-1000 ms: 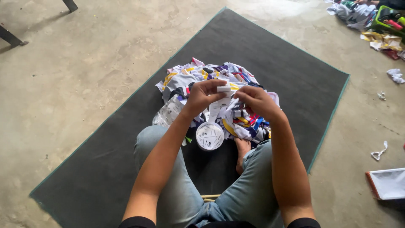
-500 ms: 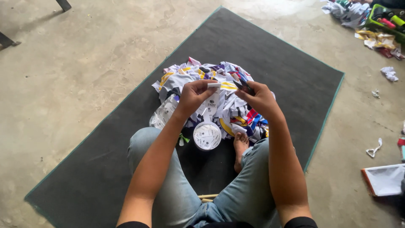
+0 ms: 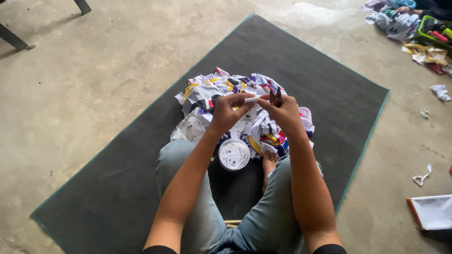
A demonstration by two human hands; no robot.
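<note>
I sit cross-legged on a dark grey mat [image 3: 301, 61]. My left hand [image 3: 227, 113] pinches one end of a short white strip [image 3: 251, 99] held level above my lap. My right hand [image 3: 282, 113] grips the strip's other end and also holds a small pair of dark snips [image 3: 276, 96], blades pointing up. Below the hands lies a round white roll of printed label tape [image 3: 234, 154], its tape running up toward my left hand. A pile of white, yellow, blue and red cloth pieces [image 3: 207, 89] lies just beyond the hands.
Bare concrete floor surrounds the mat. More heaped cloth and a green basket [image 3: 431, 33] lie at the top right, with another person's hand there. Paper scraps [image 3: 423, 177] and a white board [image 3: 433, 211] sit at the right. Furniture legs [image 3: 14, 37] stand top left.
Both hands have lifted a little and come closer together. The white strip between them now looks shorter and is held level. The roll stays in place.
</note>
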